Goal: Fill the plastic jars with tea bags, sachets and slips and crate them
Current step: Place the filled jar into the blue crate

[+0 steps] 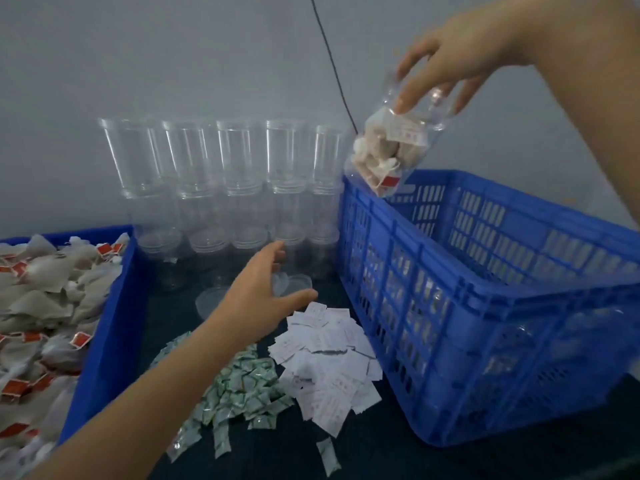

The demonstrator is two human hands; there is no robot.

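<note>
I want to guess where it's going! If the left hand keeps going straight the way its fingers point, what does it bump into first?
Probably the empty clear plastic jars stacked against the wall. The open left hand points up and away towards their bottom row, above a loose clear lid. Depth is hard to judge, so this is a guess.

A small packing workroom: blue crate (pixel 485 306), stacked empty jars (pixel 221 157), heaped tea bags (pixel 41 306)

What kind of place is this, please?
Probably a small hand-packing workstation: stacked clear plastic jars against the wall, a blue bin of tea bags with red tags, and a blue slotted plastic crate for the filled jars.
</note>
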